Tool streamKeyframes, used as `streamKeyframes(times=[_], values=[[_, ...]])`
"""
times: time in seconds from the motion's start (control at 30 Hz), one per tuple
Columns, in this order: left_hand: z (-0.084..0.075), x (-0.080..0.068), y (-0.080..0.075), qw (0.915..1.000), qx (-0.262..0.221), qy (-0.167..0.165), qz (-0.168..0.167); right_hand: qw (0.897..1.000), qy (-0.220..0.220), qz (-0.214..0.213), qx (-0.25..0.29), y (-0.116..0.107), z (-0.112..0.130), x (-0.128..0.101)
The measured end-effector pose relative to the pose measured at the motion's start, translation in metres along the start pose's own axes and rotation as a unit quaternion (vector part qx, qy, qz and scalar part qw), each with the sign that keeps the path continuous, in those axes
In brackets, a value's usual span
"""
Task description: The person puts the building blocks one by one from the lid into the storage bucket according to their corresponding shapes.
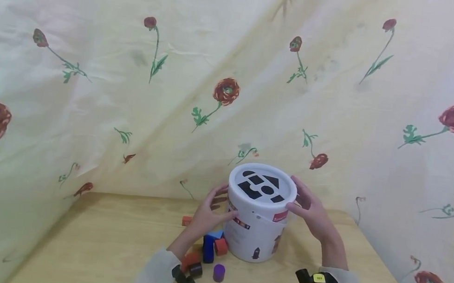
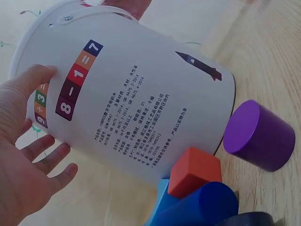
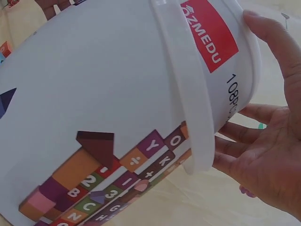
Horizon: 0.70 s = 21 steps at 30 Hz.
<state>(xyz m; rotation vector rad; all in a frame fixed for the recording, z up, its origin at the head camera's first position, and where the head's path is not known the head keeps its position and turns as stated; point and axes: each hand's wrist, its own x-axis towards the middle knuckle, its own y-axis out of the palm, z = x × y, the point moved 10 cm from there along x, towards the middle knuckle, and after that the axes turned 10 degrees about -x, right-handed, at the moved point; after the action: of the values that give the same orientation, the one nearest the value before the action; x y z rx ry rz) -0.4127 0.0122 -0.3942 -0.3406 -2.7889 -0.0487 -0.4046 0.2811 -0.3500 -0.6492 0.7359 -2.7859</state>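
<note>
A white lidded bucket (image 1: 247,237) stands on the wooden table, printed with block pictures and text. Its white lid (image 1: 263,168) has several dark shaped cutouts, among them a triangle and a circle. My left hand (image 1: 206,216) holds the bucket's left side near the top, thumb on the front. On the opposite side, my right hand (image 1: 309,211) holds it with the thumb at the lid's rim and the fingers round the wall. A white carrying handle (image 3: 188,94) hangs against the bucket in the right wrist view.
Loose blocks lie left of the bucket's base: a purple cylinder (image 2: 263,136), a red-orange block (image 2: 195,172), a dark blue cylinder (image 2: 197,207) and a light blue piece (image 2: 162,197). Another orange block (image 1: 186,221) lies farther back. Flowered cloth (image 1: 172,107) hangs behind the wooden table (image 1: 114,241).
</note>
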Motion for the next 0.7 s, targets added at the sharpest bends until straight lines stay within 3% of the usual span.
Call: streamKeyframes(times=[0.37,0.7], values=[[-0.0004,0.0011,-0.0018,0.9999,0.011,0.008,0.009,1.000,-0.005,-0.015,-0.008,0.0045,0.0055,0.0006],[-0.0054,-0.0006,-0.0056,0.9979,0.060,0.014,0.021,0.999,0.006,-0.034,-0.042,0.0058,0.0105,0.0010]])
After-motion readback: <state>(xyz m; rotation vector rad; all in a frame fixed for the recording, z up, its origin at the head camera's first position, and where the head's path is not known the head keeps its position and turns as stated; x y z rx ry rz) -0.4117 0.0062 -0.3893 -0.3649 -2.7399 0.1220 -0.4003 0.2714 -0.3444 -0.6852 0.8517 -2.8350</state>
